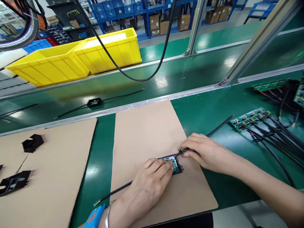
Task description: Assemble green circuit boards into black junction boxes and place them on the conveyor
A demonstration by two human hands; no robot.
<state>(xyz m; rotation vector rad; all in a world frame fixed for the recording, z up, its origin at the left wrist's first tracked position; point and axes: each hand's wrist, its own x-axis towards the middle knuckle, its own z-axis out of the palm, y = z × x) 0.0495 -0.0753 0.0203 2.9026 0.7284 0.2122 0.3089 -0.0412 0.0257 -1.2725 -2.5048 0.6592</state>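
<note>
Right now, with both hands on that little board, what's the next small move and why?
Probably press the circuit board down with the left hand: its fingertips rest on the board in the black housing, while the right hand pins the cable at its edge.

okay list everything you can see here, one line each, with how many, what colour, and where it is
circuit board: one, green in a black case, on the middle cardboard sheet, under both hands
cable: one, black, running from the case out to both sides
cardboard sheets: two, tan, on the green bench
black plastic parts: two, on the left sheet
cased unit: one, black, with cables, on the conveyor
bins: two, yellow, beyond the conveyor
spare boards: several, green, with black wires, at right
left hand: fingers pressing on the board; blue wrist strap
right hand: fingertips on the cable beside the case
</note>
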